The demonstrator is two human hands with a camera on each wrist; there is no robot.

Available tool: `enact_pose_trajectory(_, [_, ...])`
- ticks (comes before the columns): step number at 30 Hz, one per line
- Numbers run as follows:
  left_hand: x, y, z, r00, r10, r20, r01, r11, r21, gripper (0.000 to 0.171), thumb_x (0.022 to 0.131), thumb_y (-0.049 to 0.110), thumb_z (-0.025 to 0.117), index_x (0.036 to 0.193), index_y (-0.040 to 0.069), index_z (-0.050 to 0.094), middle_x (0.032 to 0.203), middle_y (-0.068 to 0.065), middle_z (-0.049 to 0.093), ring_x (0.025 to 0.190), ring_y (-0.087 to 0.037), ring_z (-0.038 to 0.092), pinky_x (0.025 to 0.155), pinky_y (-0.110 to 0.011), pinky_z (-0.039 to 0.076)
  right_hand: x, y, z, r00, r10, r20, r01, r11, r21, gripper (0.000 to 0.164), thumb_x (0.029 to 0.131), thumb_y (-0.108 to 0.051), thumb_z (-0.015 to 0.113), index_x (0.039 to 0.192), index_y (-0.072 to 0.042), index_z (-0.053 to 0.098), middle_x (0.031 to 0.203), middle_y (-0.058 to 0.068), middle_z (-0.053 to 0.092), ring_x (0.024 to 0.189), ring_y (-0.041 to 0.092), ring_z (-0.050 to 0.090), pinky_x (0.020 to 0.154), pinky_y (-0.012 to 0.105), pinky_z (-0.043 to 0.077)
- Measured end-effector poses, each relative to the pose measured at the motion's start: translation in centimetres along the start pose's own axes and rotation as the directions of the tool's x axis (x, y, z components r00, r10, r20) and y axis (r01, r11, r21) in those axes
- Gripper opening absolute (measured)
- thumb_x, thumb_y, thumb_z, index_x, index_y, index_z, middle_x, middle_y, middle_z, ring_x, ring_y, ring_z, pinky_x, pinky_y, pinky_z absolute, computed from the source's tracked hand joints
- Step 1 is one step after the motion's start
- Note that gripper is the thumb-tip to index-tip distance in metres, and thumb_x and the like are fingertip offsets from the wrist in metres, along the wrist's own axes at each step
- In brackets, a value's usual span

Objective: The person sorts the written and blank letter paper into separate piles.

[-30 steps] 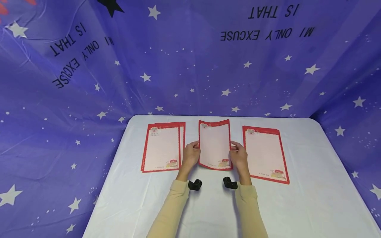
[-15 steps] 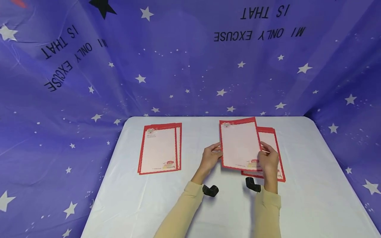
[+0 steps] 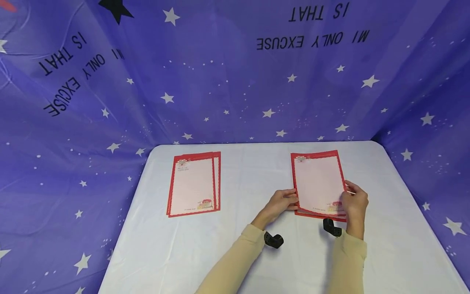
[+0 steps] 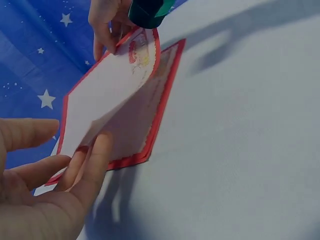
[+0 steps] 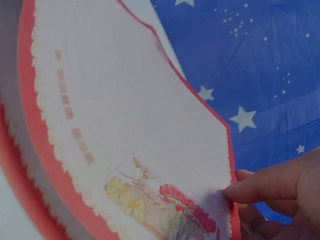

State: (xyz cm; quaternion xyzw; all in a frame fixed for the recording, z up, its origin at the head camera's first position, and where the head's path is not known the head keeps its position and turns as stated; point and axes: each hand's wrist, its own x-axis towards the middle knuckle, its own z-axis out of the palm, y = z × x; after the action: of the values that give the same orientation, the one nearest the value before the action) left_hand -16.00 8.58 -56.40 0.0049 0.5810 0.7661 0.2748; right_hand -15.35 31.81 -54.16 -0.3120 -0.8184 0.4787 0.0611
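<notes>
A red-bordered sheet of stationery paper lies over a similar pile on the right side of the table. My right hand pinches the sheet's right edge near the lower corner, thumb on top in the right wrist view. At the left edge, my left hand has its fingers extended, some of them touching the sheet from below. The sheet's near side bows up off the pile in the left wrist view. Flowers are printed at its lower corner.
Another pile of red-bordered sheets lies at the left of the white-covered table. A purple cloth with stars hangs behind and around. Each wrist carries a black camera mount.
Both hands have carried the sheet from the table's middle to the right and lowered it over the right-hand pile. My left hand's fingers have loosened from its edge.
</notes>
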Motion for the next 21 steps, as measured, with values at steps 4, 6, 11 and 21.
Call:
enact_pose_trajectory(4, [-0.3, -0.1, 0.0, 0.999, -0.034, 0.002, 0.034, 0.995, 0.091, 0.051, 0.101, -0.002, 0.058, 0.149, -0.015, 0.045, 0.126, -0.025, 0.063, 0.117, -0.040, 0.066, 0.098, -0.042, 0.056, 0.1, 0.7, 0.4, 0.999, 0.034, 0.036, -0.032, 0.999, -0.039, 0.055, 0.098, -0.003, 0.042, 0.152, 0.001, 0.051, 0.138, 0.028, 0.055, 0.106, 0.030, 0.054, 0.077, 0.033, 0.042])
enact_pose_trajectory(6, [-0.5, -0.2, -0.1, 0.998, -0.056, -0.002, 0.056, 0.987, 0.150, 0.052, 0.102, 0.001, 0.059, 0.150, -0.014, 0.045, 0.122, -0.021, 0.066, 0.115, -0.034, 0.068, 0.098, -0.041, 0.056, -0.1, 1.0, 0.6, 0.998, 0.036, 0.051, -0.034, 0.998, -0.057, 0.055, 0.099, -0.004, 0.041, 0.152, 0.004, 0.049, 0.139, 0.031, 0.053, 0.113, 0.039, 0.052, 0.083, 0.040, 0.044])
enact_pose_trajectory(11, [-0.7, -0.2, 0.0, 0.996, -0.089, -0.007, 0.088, 0.962, 0.260, 0.051, 0.102, 0.006, 0.060, 0.148, -0.014, 0.048, 0.120, -0.018, 0.070, 0.111, -0.027, 0.070, 0.097, -0.038, 0.057, -0.3, 1.7, 0.7, 0.999, -0.007, 0.044, 0.011, 0.995, -0.097, 0.053, 0.097, -0.003, 0.041, 0.147, 0.013, 0.049, 0.134, 0.037, 0.054, 0.119, 0.047, 0.052, 0.100, 0.056, 0.043])
enact_pose_trajectory(21, [-0.6, -0.4, -0.3, 0.999, -0.027, -0.031, 0.037, 0.912, 0.409, 0.048, 0.098, 0.006, 0.064, 0.143, -0.010, 0.057, 0.101, -0.008, 0.071, 0.083, -0.012, 0.065, 0.081, -0.024, 0.056, -1.2, 1.0, 1.6, 0.996, -0.094, -0.006, 0.092, 0.983, -0.158, 0.050, 0.095, -0.002, 0.046, 0.142, 0.016, 0.051, 0.136, 0.044, 0.037, 0.131, 0.060, 0.034, 0.107, 0.068, 0.030])
